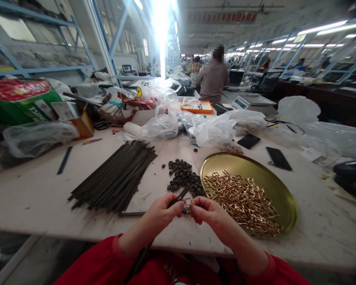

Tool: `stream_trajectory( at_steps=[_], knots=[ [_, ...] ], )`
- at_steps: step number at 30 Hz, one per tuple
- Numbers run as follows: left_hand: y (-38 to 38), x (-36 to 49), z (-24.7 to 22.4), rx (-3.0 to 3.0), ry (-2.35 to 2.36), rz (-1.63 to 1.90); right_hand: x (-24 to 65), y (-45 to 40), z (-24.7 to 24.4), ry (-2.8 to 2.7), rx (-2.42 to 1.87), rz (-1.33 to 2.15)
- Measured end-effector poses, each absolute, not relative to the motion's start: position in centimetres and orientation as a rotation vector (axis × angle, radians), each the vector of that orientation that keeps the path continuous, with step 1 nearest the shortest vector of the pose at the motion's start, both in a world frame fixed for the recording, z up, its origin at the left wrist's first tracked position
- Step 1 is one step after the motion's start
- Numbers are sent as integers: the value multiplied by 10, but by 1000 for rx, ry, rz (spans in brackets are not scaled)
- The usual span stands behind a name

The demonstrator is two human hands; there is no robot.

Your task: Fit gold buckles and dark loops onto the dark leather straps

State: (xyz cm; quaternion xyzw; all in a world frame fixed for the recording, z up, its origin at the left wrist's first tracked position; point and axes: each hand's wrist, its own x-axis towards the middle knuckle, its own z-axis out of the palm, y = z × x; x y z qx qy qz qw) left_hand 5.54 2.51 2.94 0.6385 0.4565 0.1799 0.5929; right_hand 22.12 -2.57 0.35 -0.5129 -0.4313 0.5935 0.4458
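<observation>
My left hand (165,210) pinches a dark strap (183,193), whose end sticks up past the fingers. Between both hands sits a small gold buckle (188,204), gripped by the fingertips of my right hand (204,209). The strap's end and the buckle are close together; whether it passes through the frame I cannot tell. Just beyond the hands lies a heap of small black loops (184,174). A round gold tray (280,190) on the right carries a pile of gold buckles (243,202). On the left, many dark straps (112,178) lie in a bundle.
Plastic bags (213,128) and an orange tray (206,107) line the back of the table. Right of them are a phone (279,158), a black flat object (249,141) and a scale (253,101). A green box (20,103) stands left. A person (213,77) stands farther off.
</observation>
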Motion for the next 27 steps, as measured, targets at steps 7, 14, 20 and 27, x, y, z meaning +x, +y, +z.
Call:
stream_trajectory(
  at_steps=[7,14,20,27],
  knots=[
    [19,46,26,1385,1114,387,193,-28,-2,-960,-1238,1547],
    [14,51,20,1325,1147,453,188,-28,-5,-894,-1213,1544],
    [17,52,12,1357,1193,486,185,-27,-7,-816,-1188,1518],
    [24,44,11,1568,1100,470,190,-25,-14,-902,-1226,1446]
  ],
)
